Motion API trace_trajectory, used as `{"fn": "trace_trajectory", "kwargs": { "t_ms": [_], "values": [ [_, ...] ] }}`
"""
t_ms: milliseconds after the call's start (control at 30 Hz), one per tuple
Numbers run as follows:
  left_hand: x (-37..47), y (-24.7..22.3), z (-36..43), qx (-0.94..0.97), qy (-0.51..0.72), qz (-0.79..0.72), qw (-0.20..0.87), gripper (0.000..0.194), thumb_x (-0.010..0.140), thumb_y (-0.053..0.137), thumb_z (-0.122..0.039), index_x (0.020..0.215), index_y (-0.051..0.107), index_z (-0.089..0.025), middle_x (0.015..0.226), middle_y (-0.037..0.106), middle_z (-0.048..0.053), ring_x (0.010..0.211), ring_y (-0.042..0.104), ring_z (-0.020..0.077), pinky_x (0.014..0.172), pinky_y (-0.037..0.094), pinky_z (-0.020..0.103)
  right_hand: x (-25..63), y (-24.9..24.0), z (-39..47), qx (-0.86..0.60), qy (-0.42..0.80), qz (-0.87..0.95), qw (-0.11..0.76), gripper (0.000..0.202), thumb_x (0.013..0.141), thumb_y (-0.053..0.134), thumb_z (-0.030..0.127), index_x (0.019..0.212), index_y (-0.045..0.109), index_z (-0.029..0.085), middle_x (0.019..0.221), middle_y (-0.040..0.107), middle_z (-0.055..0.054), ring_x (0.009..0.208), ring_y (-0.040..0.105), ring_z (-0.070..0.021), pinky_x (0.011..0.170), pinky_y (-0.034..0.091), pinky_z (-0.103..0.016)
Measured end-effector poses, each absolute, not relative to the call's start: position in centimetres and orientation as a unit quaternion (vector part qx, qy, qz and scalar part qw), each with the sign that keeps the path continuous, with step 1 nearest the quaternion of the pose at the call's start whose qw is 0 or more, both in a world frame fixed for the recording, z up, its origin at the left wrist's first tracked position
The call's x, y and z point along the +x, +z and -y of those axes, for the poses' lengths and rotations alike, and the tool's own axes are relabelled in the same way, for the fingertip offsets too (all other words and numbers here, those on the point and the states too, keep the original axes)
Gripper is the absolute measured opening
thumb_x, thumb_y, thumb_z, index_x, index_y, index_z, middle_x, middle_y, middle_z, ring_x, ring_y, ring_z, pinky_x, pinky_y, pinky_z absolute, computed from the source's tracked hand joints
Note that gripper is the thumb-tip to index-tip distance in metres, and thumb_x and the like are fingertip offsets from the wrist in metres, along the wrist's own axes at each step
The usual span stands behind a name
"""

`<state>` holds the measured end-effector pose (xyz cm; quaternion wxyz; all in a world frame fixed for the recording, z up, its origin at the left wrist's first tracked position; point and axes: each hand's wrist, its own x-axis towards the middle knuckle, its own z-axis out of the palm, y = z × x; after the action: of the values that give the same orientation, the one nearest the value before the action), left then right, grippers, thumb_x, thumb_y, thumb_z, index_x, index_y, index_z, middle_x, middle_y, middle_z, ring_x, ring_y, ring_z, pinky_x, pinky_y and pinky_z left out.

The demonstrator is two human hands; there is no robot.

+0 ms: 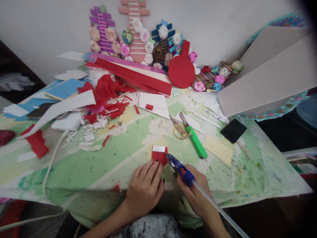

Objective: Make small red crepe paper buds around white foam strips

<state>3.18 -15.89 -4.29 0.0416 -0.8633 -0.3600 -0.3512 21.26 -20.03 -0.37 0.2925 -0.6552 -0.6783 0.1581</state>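
My left hand [145, 181] lies flat with outstretched fingers, its fingertips pressing on a small piece of red paper [163, 159] near the table's front edge. A small white strip [158, 148] lies across the far end of that red paper. In my right hand [195, 188] is a blue hot glue gun [182, 170], gripped with its nozzle at the red paper's right edge, close to the strip. From its back, a long translucent glue stick [218, 206] runs down past my wrist. Part of the red paper is hidden under my fingers.
Beyond my hands lie scissors [182, 129], a green-handled knife [198, 142] and a cream card [218, 149]. A white board [155, 105] holds a small red block [149, 106]. Paper scraps [94, 129] and a white cord [52, 162] are left. Guitar-shaped crafts [182, 71] line the wall.
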Motion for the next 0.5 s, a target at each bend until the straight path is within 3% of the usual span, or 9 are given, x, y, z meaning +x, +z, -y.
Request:
{"fn": "trace_trajectory", "kwargs": {
  "t_ms": [333, 433, 500],
  "values": [
    [2.9, -4.8, 16.0, -0.862, -0.360, 0.356, -0.007, 0.032, 0.083, 0.055, -0.013, 0.114, 0.063, -0.007, 0.111, 0.066, 0.019, 0.103, 0.061, 0.0305, 0.084, 0.050, 0.046, 22.2, -0.3, 20.8, -0.641, 0.212, 0.654, 0.341, 0.019, 0.085, 0.051, 0.025, 0.068, 0.043, 0.020, 0.061, 0.045, 0.004, 0.054, 0.044, -0.0110, 0.051, 0.033, -0.023],
    [1.9, -3.4, 15.3, -0.842, -0.412, 0.337, -0.090, 0.032, 0.083, 0.052, -0.005, 0.113, 0.062, -0.010, 0.108, 0.064, 0.017, 0.103, 0.060, 0.0251, 0.084, 0.054, 0.039, 22.7, -0.1, 21.1, -0.625, 0.240, 0.656, 0.349, 0.016, 0.085, 0.050, 0.026, 0.071, 0.045, 0.020, 0.064, 0.047, 0.003, 0.057, 0.046, -0.0117, 0.053, 0.034, -0.023],
    [0.1, -1.9, 15.7, -0.832, -0.442, 0.293, -0.162, 0.029, 0.085, 0.047, -0.003, 0.105, 0.063, -0.016, 0.098, 0.066, 0.012, 0.094, 0.063, 0.0183, 0.076, 0.056, 0.030, 22.9, 0.1, 21.3, -0.619, 0.253, 0.657, 0.348, 0.013, 0.085, 0.049, 0.027, 0.074, 0.049, 0.020, 0.065, 0.050, 0.002, 0.058, 0.048, -0.0125, 0.054, 0.036, -0.024]
  ]
}}
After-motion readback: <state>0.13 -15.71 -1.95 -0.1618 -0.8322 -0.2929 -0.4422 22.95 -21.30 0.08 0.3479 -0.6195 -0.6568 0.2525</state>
